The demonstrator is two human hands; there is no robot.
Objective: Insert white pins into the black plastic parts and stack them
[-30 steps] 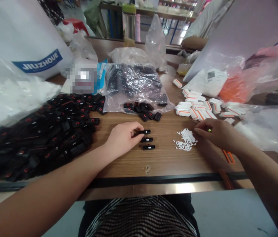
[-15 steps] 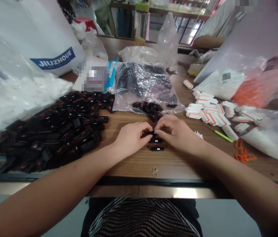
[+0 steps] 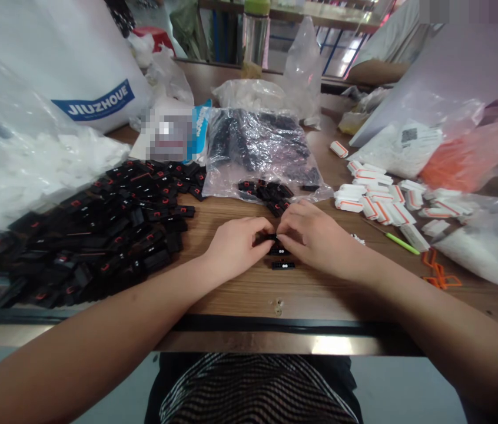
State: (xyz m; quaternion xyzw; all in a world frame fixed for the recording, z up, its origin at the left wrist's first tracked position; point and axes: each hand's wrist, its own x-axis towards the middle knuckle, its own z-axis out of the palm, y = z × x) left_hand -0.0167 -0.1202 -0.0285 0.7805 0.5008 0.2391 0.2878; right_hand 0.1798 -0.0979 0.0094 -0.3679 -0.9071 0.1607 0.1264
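My left hand (image 3: 241,244) and my right hand (image 3: 317,238) meet over the middle of the table, fingertips pinched close together. Between them is a small black plastic part (image 3: 272,237), mostly covered by the fingers. Just below it lies a black plastic piece with white dots (image 3: 281,251), partly hidden by my right hand. Nearer to me, a second such piece (image 3: 283,265) lies alone on the wood. Beyond my fingertips, several loose black parts with red marks (image 3: 278,197) lie by the mouth of a clear bag (image 3: 258,147).
A heap of black parts (image 3: 129,218) spreads at the left, beside a bag of white pieces (image 3: 46,176). At the right are white pieces with orange strips (image 3: 377,197), a green pen-like tool (image 3: 401,242), orange frames (image 3: 438,274) and plastic bags. A person's arm (image 3: 377,72) shows behind.
My right hand's fingers have shifted slightly in their pinch. My left hand stays almost still, and the black pieces below keep their places. The whole view has moved a little.
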